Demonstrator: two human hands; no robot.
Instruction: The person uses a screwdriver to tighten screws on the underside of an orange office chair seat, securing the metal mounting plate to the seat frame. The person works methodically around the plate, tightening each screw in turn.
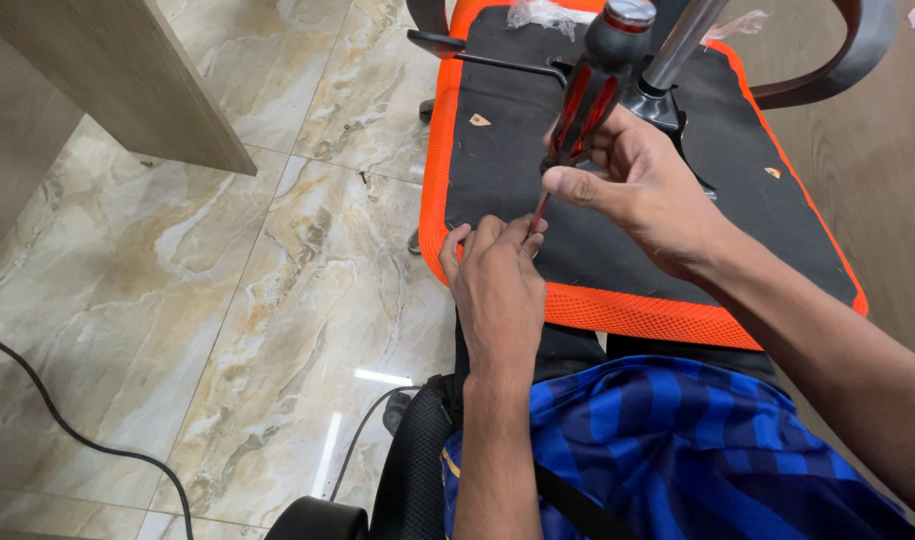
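Note:
An upturned office chair seat lies in front of me, black underneath with an orange mesh rim. My right hand grips a screwdriver with a red and black handle, its shaft pointing down at the seat's near left part. My left hand rests on the seat with fingers pinched around the screwdriver's tip. What sits under the tip is hidden by the fingers. A chrome gas-lift post rises from the black mechanism in the seat's middle.
A black lever sticks out left from the mechanism. A dark armrest curves at the top right. A wooden panel stands at top left on the marble tile floor. A black cable crosses the floor at lower left.

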